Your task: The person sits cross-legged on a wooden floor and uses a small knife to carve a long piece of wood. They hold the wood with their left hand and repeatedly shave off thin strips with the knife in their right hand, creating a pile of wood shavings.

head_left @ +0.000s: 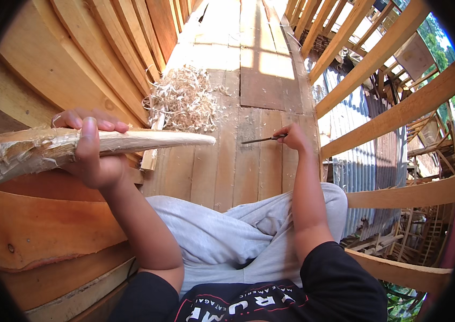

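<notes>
A long pale piece of wood (pixel 155 140) reaches in from the left edge, tapering to a blunt point above the floor. Rough, frayed bark-like fibres cover its thick end, while the tapered part is smooth and whittled. My left hand (pixel 98 161) is wrapped round it, thumb on top and fingers over the far side. To the right, my right hand (pixel 295 137) is closed on the handle of a knife (pixel 258 140). Its thin dark blade points left toward the wood's tip, apart from it. Part of the knife's handle is hidden in my fingers.
Curled wood shavings (pixel 182 99) lie heaped on the plank floor (pixel 227 166) beyond the wood. Wooden slats (pixel 72 70) line the left side. Railing bars (pixel 399 121) run along the right, with corrugated metal sheets (pixel 359 145) below. My crossed legs in grey trousers (pixel 222 231) are close in front.
</notes>
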`<state>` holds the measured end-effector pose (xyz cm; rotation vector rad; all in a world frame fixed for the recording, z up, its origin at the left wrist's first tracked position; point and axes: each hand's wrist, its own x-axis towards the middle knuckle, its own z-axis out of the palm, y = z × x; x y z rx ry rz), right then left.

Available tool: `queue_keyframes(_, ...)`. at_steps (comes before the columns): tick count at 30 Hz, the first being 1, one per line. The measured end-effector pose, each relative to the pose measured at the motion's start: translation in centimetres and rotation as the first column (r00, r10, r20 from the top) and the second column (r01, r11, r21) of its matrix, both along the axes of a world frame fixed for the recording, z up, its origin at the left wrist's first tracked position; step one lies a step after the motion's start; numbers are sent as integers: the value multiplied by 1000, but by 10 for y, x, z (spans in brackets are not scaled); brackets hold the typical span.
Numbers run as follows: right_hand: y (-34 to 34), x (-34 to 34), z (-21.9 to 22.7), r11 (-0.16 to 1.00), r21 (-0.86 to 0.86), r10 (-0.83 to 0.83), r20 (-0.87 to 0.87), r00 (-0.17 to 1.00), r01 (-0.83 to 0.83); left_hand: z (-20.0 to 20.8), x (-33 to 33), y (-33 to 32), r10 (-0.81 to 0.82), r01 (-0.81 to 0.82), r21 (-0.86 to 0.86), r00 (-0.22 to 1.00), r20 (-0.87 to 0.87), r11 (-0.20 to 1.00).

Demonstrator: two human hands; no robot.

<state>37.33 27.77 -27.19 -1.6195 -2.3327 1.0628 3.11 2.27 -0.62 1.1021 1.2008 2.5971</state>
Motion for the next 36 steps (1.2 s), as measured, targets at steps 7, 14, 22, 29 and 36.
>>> queue_keyframes(7, 0, -5, -22, 950, 143, -263, -109, 959, 277, 0, -1, 1, -45, 44, 48, 999, 28, 998)
queue_keyframes(14, -9, -21, -20, 993, -58, 101, -45, 994, -104, 0, -1, 2, -60, 58, 66, 998, 24, 996)
queue_keyframes(22, -15, -35, 7, 987, -47, 156, 8, 988, -155, -1, 1, 2, -32, 32, 2, 999, -14, 999)
queue_keyframes(29, -15, -49, -37, 901, 187, -385, -75, 920, 392, -2, 6, 8, -64, 64, 1, 998, -8, 998)
queue_keyframes(36, -84, -118, -6, 836, 116, -546, 250, 799, 536, -4, 2, 2, -56, 56, -11, 998, -3, 998)
